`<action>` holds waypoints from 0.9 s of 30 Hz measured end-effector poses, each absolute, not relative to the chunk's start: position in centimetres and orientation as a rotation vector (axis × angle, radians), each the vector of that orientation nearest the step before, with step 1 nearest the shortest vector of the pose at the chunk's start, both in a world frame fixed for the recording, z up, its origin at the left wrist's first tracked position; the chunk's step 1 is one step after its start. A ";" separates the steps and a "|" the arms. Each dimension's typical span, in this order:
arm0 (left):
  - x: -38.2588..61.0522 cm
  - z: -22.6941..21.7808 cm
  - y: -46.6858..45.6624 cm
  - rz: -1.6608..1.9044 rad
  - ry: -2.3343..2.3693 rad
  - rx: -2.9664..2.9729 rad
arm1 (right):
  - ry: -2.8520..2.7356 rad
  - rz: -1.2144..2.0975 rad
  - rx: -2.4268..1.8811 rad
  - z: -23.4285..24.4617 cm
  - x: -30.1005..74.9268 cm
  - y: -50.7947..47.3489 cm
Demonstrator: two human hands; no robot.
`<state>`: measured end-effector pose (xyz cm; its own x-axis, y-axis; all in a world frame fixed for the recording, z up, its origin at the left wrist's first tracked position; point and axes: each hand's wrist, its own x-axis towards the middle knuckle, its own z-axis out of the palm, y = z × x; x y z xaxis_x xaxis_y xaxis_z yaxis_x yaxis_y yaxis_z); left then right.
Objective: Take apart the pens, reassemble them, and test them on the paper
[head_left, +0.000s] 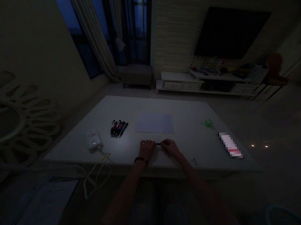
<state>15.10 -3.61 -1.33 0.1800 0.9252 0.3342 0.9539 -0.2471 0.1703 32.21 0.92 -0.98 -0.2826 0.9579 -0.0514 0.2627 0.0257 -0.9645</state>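
Toward the white table [190, 122]'s near edge, short of the paper [153, 123], the left hand [147, 148] and the right hand [170, 147] were narrowly pinched around a dark pen [158, 144] from either side; both grips, seemingly, were best held light and aligned.

From the head, one wide view looks forward and down over the nearby hands [147, 148] and desk [189, 118] toward a farther wall [176, 39].

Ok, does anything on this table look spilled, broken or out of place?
Nothing looks spilled or broken, though it's dim. The white cable loops untidily over the near edge of the table, and coarse pixel blocks oddly cover the phone-like object.
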 end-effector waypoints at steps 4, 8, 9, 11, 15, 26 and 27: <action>15.1 -1.2 -3.6 -0.598 -1.875 -2.349 | -1.585 1.326 -1.282 -1.3 32.1 1.1; 15.0 -1.1 -3.6 -0.626 -1.874 -2.351 | -1.573 1.282 -1.255 -1.8 32.1 1.4; 15.0 -1.1 -3.6 -0.631 -1.877 -2.353 | -1.567 1.286 -1.258 -1.9 32.1 1.4; 15.0 -1.1 -3.6 -0.636 -1.873 -2.361 | -1.565 1.305 -1.269 -2.0 32.2 1.5; 15.0 -1.1 -3.7 -0.644 -1.867 -2.353 | -1.487 1.299 -1.227 -2.1 32.3 1.4; 15.2 -1.1 -3.7 -0.650 -1.873 -2.340 | -1.550 1.264 -1.302 -1.3 32.2 1.1; 15.2 -1.1 -3.7 -0.646 -1.875 -2.339 | -1.560 1.284 -1.321 -1.4 32.2 1.1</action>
<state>15.16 -3.69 -1.15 0.1647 0.9158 0.3663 0.9471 -0.2505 0.2005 32.19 1.09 -1.38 -0.2234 0.9715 -0.0786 0.2638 -0.0174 -0.9644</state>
